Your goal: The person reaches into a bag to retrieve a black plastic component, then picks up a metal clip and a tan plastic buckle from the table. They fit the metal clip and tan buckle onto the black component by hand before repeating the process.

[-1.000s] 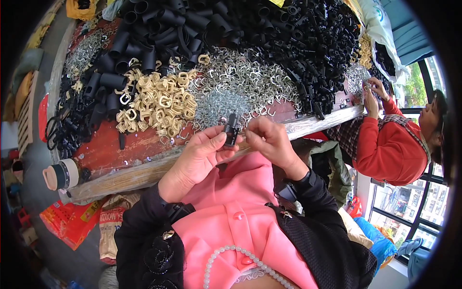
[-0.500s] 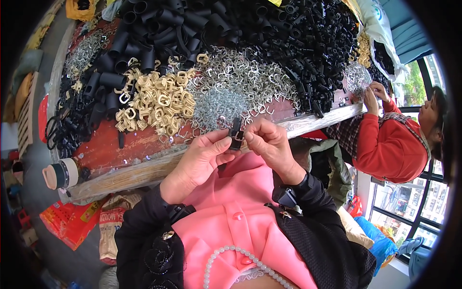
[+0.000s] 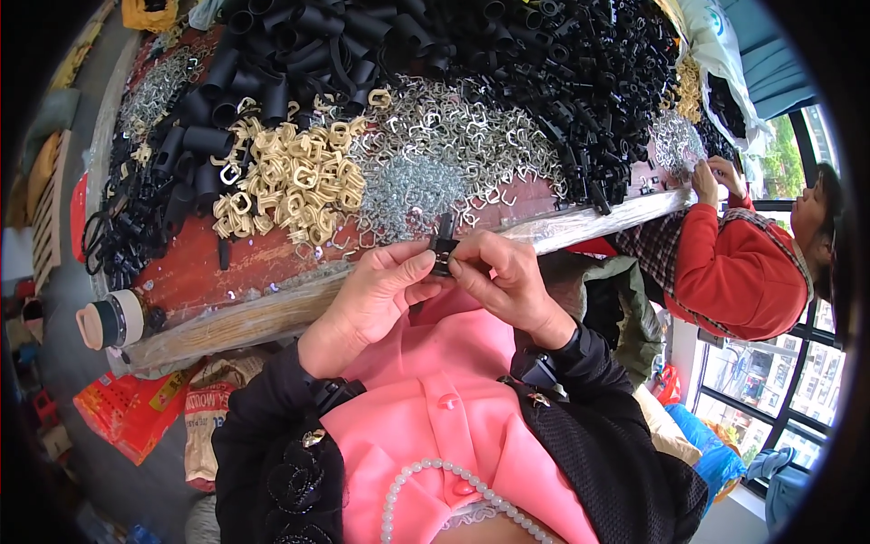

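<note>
Just over the table's front edge, my left hand (image 3: 370, 299) pinches a small black plastic part (image 3: 443, 245) between thumb and fingers. My right hand (image 3: 512, 279) is closed against the right side of the same part, thumb and forefinger pressed together there. Whatever small piece those fingertips may hold is hidden. Right behind the hands lie a heap of small silvery screws (image 3: 412, 195) and a wide spread of bent metal clips (image 3: 512, 150). Cream-coloured square rings (image 3: 299, 186) are piled to the left of them.
Black tubes (image 3: 317, 41) heap up at the back, small black parts (image 3: 598, 100) at the back right. A lidded bottle (image 3: 116, 322) stands at the table's left front corner. Wrapped wood (image 3: 245, 326) edges the table. At right a co-worker in a red sleeve (image 3: 725, 272) handles small pieces.
My right fingertips have moved in against the black part and now cover more of its right side. My left hand keeps its hold. The view has shifted slightly.
</note>
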A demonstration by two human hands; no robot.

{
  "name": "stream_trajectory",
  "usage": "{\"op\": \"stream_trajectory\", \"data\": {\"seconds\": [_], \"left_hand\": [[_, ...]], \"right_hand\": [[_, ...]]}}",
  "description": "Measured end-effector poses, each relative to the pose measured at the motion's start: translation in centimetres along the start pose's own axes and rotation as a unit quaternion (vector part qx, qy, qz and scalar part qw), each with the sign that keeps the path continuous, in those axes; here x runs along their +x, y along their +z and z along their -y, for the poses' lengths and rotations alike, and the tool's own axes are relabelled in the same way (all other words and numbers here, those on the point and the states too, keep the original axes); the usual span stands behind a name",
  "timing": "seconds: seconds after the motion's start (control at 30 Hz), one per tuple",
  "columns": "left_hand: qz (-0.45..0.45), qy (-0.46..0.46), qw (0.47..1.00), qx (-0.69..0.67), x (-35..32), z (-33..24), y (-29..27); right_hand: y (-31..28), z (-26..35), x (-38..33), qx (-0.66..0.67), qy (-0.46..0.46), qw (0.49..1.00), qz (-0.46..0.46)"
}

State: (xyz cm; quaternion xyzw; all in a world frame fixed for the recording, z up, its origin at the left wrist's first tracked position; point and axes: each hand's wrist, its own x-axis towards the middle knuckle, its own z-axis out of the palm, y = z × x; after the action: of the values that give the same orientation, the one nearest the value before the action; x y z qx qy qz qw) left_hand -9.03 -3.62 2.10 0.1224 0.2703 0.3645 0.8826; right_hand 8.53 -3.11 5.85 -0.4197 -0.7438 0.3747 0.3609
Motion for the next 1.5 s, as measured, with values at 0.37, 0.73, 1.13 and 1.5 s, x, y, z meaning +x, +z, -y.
{"op": "stream_trajectory", "data": {"seconds": [0.37,0.73,1.13,1.5], "left_hand": [[-0.013,0.011,0.994,0.109,-0.9,-0.2,1.1],[-0.009,0.052,0.99,0.128,-1.5,-0.3,1.0],[-0.273,0.383,0.665,0.58,-6.9,-5.4,-4.8],[-0.197,0.39,0.501,0.747,-5.7,-7.1,-5.0]], "right_hand": [[-0.2,0.4,-0.3,-0.027,-0.04,0.998,0.039],[1.4,-0.1,-1.0,0.204,0.133,0.97,0.013],[1.3,-1.5,-0.5,0.255,0.178,0.95,0.043],[1.0,-2.2,-1.0,0.109,0.149,0.979,0.088]]}}
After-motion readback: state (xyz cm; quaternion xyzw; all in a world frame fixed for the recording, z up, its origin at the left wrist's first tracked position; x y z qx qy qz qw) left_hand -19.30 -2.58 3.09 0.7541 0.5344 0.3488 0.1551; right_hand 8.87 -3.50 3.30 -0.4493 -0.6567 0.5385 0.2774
